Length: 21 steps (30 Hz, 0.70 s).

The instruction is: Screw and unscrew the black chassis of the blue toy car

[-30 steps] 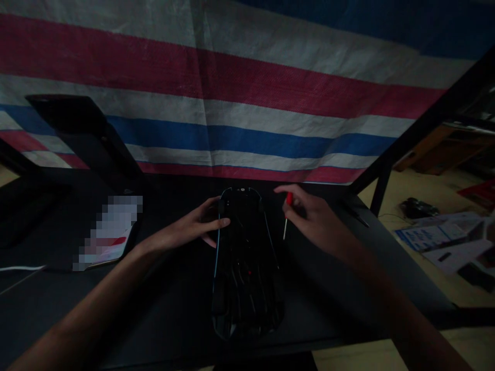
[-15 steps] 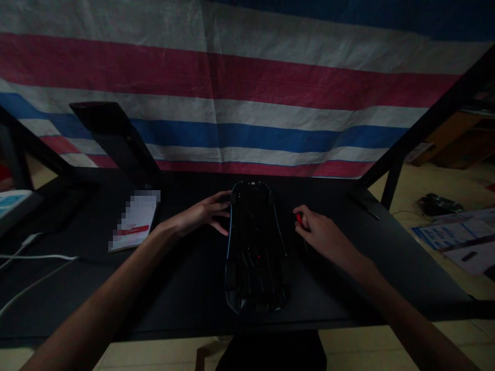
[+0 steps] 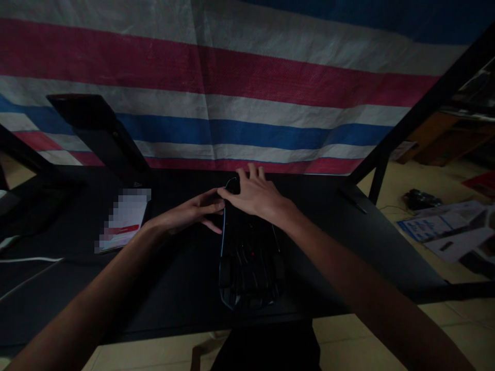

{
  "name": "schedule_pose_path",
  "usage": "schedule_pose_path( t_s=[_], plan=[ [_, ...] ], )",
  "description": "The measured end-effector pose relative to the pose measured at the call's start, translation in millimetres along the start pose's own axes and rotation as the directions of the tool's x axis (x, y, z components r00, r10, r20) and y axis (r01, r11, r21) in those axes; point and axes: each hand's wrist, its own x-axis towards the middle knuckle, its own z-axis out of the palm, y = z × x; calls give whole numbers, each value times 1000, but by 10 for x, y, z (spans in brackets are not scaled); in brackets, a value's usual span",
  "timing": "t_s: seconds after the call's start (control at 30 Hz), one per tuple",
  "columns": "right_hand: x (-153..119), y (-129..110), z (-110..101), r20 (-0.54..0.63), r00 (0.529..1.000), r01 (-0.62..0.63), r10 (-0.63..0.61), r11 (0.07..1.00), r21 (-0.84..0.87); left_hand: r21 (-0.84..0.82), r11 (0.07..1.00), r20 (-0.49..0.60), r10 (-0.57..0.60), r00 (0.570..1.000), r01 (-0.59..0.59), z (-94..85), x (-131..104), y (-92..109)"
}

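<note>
A dark toy car (image 3: pixel 249 257) with blue-edged sides lies upside down on the black table, its wheels and underside facing up. At its left flank is my left hand (image 3: pixel 195 210), fingers spread, with the fingertips against the car's edge. My right hand (image 3: pixel 257 193) reaches over the far end of the car with its fingers apart and stretched out. Its thumb lies close to the left fingertips, and it covers much of the far part of the underside. Whether the right palm touches the car I cannot tell.
A black desk lamp (image 3: pixel 104 134) stands at the back left beside a blurred-out phone-like item (image 3: pixel 126 219). White cables (image 3: pixel 33 259) cross the table's left side. A thin dark tool (image 3: pixel 353 201) lies near the right frame leg. Striped sheeting (image 3: pixel 270 134) hangs behind.
My right hand has moved left from beside the car to over its far end. The red-handled item it held is out of sight now. My left hand stays at the car's left side.
</note>
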Motion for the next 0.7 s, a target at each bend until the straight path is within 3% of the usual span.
schedule_pose_path(
  t_s=[0.1, 0.2, 0.7],
  plan=[
    [75, -152, 78, -2, 1000, -23, 23, 999, -40, 22, 1000, -60, 13, 998, -12, 7, -6, 7],
    [59, -150, 134, -30, 999, -44, 43, 999, -33, 15, 1000, -89, 10, 996, -8, 24, -3, 8],
    [-10, -133, -24, -27, 999, -22, 23, 999, 25, -101, 994, -39, 31, 999, -35, 107, 30, -53]
  ],
)
